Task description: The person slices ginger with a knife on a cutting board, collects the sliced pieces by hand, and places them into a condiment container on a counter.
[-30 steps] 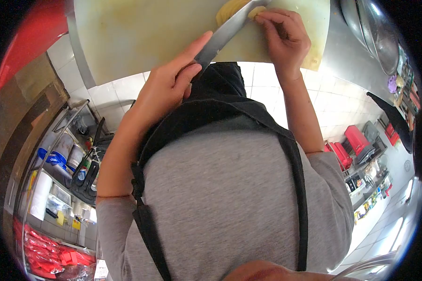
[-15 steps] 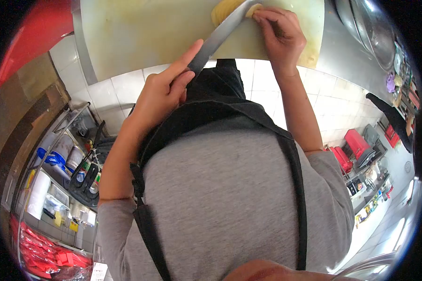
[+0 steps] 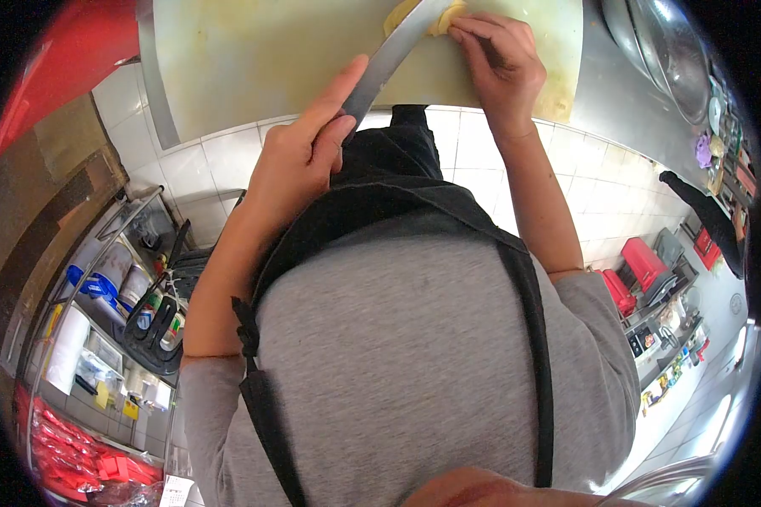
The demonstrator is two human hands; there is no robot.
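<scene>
Yellow food lies on the board, toward its far right part, with the knife across it. The left hand grips the knife, index finger stretched along the blade, probably to steady it. The right hand is narrow, pinching the food's right side, seemingly to control it. The left wrist sits past the board's near edge; wider room lies left, bowls right.

No text can be read: small print on the white rectangular paper sheet, well behind the left grip, and marks on the green-and-white container, nearer that grip, are illegible.
</scene>
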